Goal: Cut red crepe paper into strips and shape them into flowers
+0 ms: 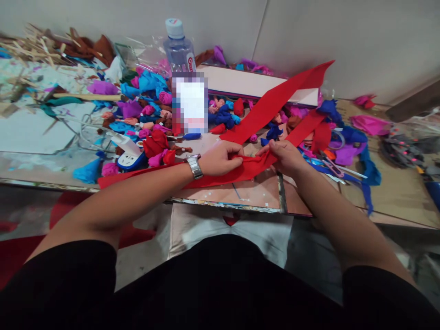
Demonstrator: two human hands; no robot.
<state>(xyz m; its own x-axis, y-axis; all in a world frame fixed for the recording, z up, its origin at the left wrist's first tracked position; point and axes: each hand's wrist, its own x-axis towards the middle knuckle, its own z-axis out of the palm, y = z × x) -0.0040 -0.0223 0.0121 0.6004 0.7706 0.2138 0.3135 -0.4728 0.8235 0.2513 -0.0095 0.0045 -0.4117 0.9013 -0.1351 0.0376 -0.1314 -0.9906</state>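
Note:
A long red strip (227,176), fabric or crepe paper, lies along the front of the table with its upper edge gathered between my hands. My left hand (220,158), with a metal watch (195,167) on its wrist, pinches that edge between thumb and curled fingers. At the strip's right end my right hand (285,156) is closed, thumb and forefinger pressing a fold. Behind my hands, another red strip (275,103) slants up to the right. A further red piece (307,126) passes behind my right hand. My palms hide part of the held strip.
Several coloured rolled flowers (147,110) crowd the table's middle and left. A water bottle (179,48) stands at the back beside a long white box (254,82). A power strip (132,158) sits to the left. Scissors (333,167) lie right of my right hand, near blue scraps (369,165).

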